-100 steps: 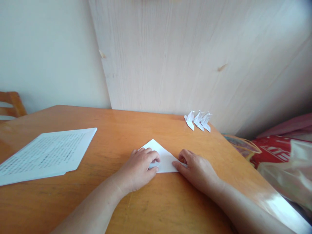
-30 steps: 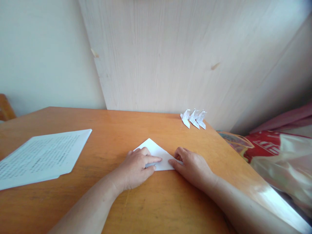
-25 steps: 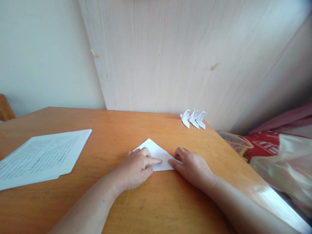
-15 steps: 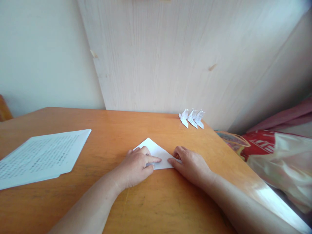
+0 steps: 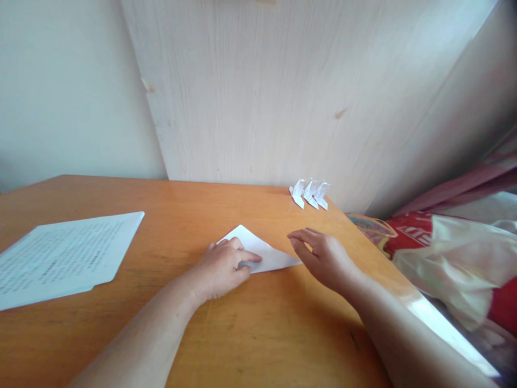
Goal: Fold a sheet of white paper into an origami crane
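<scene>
A white sheet of paper (image 5: 264,257), folded to a pointed triangular shape, lies on the wooden table in front of me. My left hand (image 5: 228,264) rests on its left part, index finger stretched out across the paper and pressing it down; that side is partly hidden under the hand. Just off the paper's right tip hovers my right hand (image 5: 323,256), empty, its fingers loosely extended and a gap showing between thumb and fingers. The paper's right tip appears slightly raised from the table.
At the left lies a stack of printed sheets (image 5: 72,256). Three small folded paper pieces (image 5: 310,195) stand in a row near the back right corner of the table (image 5: 242,334). Behind is a pale wooden panel (image 5: 242,97); red and white bags (image 5: 440,248) lie beyond the right edge.
My right hand has let go of the paper's right corner and lifted slightly away from it. The left hand stays on the paper. The whole view has shifted a little.
</scene>
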Motion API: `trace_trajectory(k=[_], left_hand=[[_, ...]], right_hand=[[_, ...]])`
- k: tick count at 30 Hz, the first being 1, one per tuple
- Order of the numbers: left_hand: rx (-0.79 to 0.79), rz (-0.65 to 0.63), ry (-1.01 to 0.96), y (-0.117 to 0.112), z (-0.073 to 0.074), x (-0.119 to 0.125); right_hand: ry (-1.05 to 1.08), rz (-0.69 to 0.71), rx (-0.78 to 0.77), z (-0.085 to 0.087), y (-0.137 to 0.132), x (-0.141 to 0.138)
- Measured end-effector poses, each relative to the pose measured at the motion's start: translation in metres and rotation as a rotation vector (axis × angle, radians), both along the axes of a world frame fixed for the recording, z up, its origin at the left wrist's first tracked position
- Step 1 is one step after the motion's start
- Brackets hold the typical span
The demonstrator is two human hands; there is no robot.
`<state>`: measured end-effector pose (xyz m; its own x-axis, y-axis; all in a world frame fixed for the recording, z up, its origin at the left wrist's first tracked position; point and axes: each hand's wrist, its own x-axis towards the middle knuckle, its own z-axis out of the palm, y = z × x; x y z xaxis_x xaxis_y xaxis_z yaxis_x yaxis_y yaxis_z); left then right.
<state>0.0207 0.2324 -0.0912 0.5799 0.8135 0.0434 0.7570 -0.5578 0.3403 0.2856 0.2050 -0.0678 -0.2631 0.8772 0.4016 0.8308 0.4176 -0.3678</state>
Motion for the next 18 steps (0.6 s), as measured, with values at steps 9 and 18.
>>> trace_trajectory(k=[9, 18], left_hand=[[0.060, -0.017, 0.035, 0.002, -0.002, 0.001], [0.056, 0.016, 0.016, 0.002, -0.002, 0.002]], right_hand=[[-0.403, 0.112, 0.003, 0.008, -0.046, -0.032], [-0.491, 0.044, -0.169, -0.013, -0.062, -0.046]])
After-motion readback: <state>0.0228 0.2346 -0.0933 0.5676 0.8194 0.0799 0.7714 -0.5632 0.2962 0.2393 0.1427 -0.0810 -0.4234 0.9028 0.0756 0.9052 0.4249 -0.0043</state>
